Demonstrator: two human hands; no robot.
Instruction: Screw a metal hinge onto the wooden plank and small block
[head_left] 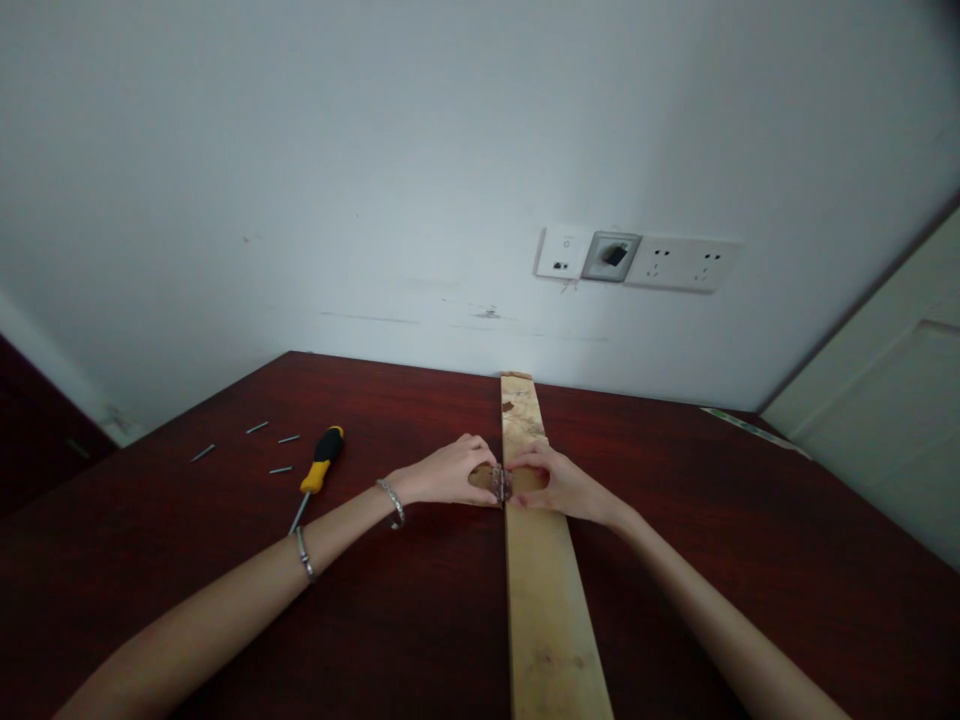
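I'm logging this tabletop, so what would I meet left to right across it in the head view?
Four metal fasteners, screwdriver handle, left grip, metal hinge, right grip, pale flat strip.

My left hand [439, 475] and right hand [574, 485] hold a small hinge-like piece [501, 484] at the edge of a wooden board [551, 620], which runs twelve to six o'clock on a dark red counter [405, 620]. At nine o'clock lie a yellow-and-black screwdriver [321, 465] and, beyond, four small fasteners [289, 438]; wall sockets [682, 263] sit at one o'clock.
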